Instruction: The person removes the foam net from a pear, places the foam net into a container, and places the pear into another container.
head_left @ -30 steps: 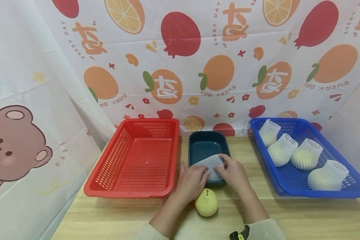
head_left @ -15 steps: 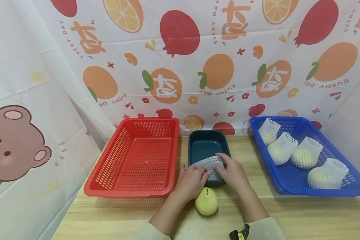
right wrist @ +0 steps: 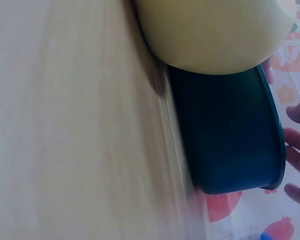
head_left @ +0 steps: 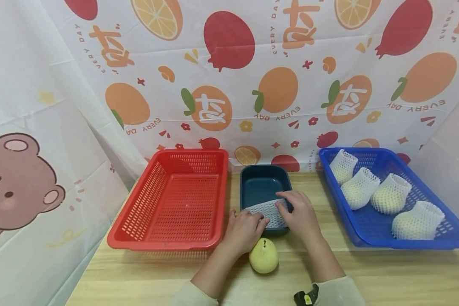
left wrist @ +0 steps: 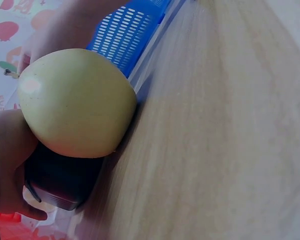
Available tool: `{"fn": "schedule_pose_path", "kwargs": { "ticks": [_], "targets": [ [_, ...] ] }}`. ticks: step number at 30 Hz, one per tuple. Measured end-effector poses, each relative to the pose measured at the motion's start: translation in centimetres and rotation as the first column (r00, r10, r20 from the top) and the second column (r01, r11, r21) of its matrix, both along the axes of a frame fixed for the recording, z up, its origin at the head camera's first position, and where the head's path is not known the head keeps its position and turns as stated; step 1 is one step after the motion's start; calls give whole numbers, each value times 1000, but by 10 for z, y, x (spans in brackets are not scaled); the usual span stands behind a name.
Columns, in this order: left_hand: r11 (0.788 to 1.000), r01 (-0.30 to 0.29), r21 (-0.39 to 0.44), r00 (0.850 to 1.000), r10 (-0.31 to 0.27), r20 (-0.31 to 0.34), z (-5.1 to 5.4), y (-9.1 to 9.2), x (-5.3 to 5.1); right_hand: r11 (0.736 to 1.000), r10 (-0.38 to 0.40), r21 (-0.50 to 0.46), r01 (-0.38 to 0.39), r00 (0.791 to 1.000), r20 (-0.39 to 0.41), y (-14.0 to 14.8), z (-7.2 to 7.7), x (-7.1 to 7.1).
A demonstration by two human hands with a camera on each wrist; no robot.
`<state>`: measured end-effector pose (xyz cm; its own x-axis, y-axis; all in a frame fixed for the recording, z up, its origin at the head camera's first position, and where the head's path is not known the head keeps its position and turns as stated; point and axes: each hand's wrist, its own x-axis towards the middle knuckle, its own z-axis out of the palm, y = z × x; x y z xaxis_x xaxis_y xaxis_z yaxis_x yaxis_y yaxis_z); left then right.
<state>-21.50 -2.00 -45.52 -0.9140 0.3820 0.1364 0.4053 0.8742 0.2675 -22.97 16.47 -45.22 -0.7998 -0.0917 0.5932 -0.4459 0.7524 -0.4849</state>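
Observation:
A white foam net (head_left: 269,211) lies across the near part of a small dark teal container (head_left: 261,185). My left hand (head_left: 244,231) holds the net's left part with thumb and fingers. At its right end, my right hand (head_left: 301,214) has its thumb and fingers spread apart, the thumb touching the net. A bare yellow-green pear (head_left: 263,256) stands on the table between my wrists, stem up. It sits large before the container (left wrist: 62,180) in the left wrist view. In the right wrist view, loose fingers (right wrist: 299,141) are beside the container's rim; the net is hidden there.
A red basket (head_left: 164,245) with nothing in it stands to the left. The blue basket (head_left: 413,243) on the right holds several pears in white foam nets (head_left: 391,194). Behind them hangs a fruit-printed cloth (head_left: 237,97). Bare wooden tabletop (head_left: 130,276) shows in front.
My right hand has shifted slightly right and up, its thumb sliding toward the net's right edge. The left hand, net and pear have barely moved.

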Motion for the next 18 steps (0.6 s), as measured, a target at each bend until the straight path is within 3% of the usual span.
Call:
{"fn": "schedule_pose_path", "kwargs": {
  "ticks": [3, 6, 11, 18],
  "targets": [
    [1000, 4, 8, 1000, -4, -8, 0, 0, 0, 997, 26, 72, -27, 1000, 5, 0, 1, 1],
    [1000, 8, 16, 1000, -8, -15, -1, -1, -1, 988, 33, 148, -49, 994, 103, 0, 2, 2],
    [1000, 15, 23, 1000, -15, -16, -2, -2, -2, 970, 14, 230, -82, 959, 283, -1, 2, 4],
    [999, 19, 35, 1000, -19, -12, 0, -2, -1, 953, -6, 279, -114, 918, 396, -3, 1, 3]
  ]
}}
